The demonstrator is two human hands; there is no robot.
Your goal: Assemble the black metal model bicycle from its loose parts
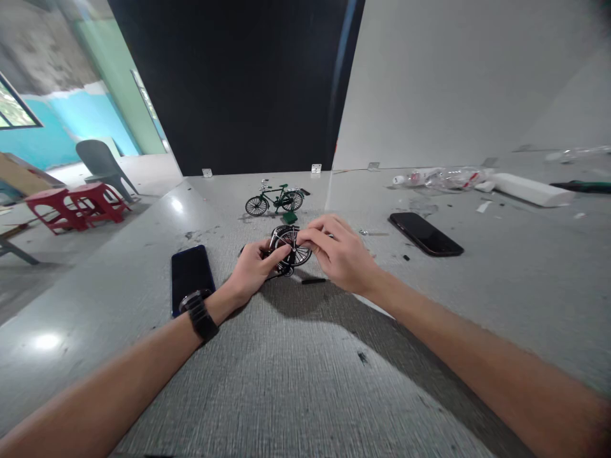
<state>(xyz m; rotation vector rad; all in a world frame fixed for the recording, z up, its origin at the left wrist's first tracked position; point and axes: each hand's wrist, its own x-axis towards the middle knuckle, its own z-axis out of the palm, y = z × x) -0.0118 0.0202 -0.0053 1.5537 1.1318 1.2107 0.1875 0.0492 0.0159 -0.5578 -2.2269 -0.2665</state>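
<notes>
A black miniature bicycle is in front of me, one spoked wheel raised between my hands. My left hand is closed around its frame, with the thumb lying along the wheel. At the wheel's upper right, my right hand pinches with thumb and forefinger; whatever small part sits between those fingertips is hidden. Just below the wheel lies a thin black stick-like piece. Behind the wheel is a small green block. Farther back a green miniature bicycle stands upright.
A phone lies left, partly behind my watch. Another phone rests on the right. Clear plastic bottles and a long white box lie at the back right. Red stools stand beyond the table.
</notes>
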